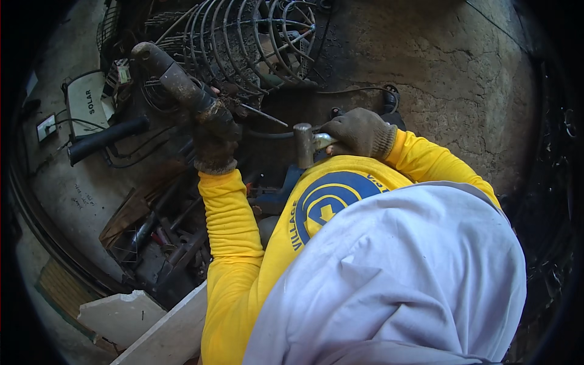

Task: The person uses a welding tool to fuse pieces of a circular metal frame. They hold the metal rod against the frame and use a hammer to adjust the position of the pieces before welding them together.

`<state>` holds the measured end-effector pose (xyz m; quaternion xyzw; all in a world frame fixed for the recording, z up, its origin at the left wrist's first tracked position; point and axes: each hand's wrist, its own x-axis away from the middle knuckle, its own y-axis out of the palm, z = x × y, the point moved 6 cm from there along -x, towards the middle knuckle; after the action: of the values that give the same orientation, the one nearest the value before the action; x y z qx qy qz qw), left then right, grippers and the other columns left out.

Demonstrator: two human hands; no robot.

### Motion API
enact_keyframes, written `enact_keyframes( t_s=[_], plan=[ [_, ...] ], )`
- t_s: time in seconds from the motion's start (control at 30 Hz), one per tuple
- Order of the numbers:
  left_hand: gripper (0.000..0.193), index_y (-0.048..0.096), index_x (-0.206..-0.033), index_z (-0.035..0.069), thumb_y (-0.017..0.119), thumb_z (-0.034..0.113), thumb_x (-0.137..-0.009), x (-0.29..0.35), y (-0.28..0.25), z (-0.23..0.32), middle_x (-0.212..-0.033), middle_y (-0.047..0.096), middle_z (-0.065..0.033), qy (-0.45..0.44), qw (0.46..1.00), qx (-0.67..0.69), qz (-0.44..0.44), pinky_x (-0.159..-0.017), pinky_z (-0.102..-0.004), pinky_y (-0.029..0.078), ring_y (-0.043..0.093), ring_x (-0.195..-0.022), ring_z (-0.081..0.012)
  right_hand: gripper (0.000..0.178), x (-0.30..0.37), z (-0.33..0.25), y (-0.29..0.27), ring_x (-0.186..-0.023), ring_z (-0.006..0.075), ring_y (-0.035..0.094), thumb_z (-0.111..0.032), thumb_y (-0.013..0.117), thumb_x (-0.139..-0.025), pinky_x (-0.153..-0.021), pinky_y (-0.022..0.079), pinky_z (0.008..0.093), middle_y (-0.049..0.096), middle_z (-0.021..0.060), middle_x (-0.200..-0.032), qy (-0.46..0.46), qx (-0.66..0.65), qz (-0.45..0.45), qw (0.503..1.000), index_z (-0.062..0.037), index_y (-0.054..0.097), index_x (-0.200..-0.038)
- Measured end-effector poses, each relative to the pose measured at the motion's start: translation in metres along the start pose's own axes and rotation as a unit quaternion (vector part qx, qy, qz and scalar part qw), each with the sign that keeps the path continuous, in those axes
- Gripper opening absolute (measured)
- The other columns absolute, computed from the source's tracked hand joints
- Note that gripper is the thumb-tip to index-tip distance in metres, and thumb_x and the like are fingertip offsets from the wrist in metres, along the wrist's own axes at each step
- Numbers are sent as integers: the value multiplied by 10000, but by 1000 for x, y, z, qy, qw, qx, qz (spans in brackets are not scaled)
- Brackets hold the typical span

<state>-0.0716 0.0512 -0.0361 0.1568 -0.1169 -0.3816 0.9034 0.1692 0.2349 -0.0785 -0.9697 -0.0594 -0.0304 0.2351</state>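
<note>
My right hand [359, 132], in a dark work glove, is closed round the short handle of a hammer [303, 146]. The hammer's blocky, worn metal head points down in front of my chest. In its dark glove, my left hand [216, 137] is wrapped round the lower end of a long, dark cylindrical tool [179, 82] with scuffed, rusty patches. That tool slants up and away to the left, and its exact kind is not clear. A thin metal rod [264, 114] juts out between the two hands. Glove and shadow hide the lower end of the tool.
A round cage of curved metal bars [243, 42] stands ahead. At left are a white labelled box [88, 106], a black tube [109, 140] and loose cables. Scrap metal [164, 237] and pale broken boards [125, 313] lie lower left; a cracked concrete floor [450, 73] spreads right.
</note>
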Motion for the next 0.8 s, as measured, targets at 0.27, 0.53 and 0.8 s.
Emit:
enact_keyframes(
  t_s=[0.27,0.53,0.8],
  plan=[
    [390,514,-1358,51,434,340,-1108,0,-14,-3,-1126,662,-98,-41,998,11,39,-822,-361,580,671,-911,-216,334,8,33,2,-868,428,686,-400,648,-975,-773,533,500,710,207,-920,62,-20,129,989,-75,679,-1046],
    [385,546,-1313,55,523,360,-1079,2,-22,-6,-1043,673,-94,8,986,-120,115,-745,-340,568,659,-827,-185,384,19,10,-7,-867,405,704,-400,673,-961,-785,542,484,728,198,-974,56,-4,61,997,-68,688,-1155],
    [312,529,-1328,58,537,239,-1073,39,25,7,-1205,648,-134,142,973,-182,21,-773,-354,598,688,-912,-213,394,13,18,-141,-867,386,704,-365,645,-1009,-765,536,406,721,194,-976,215,-127,315,916,-35,650,-1225]
  ],
)
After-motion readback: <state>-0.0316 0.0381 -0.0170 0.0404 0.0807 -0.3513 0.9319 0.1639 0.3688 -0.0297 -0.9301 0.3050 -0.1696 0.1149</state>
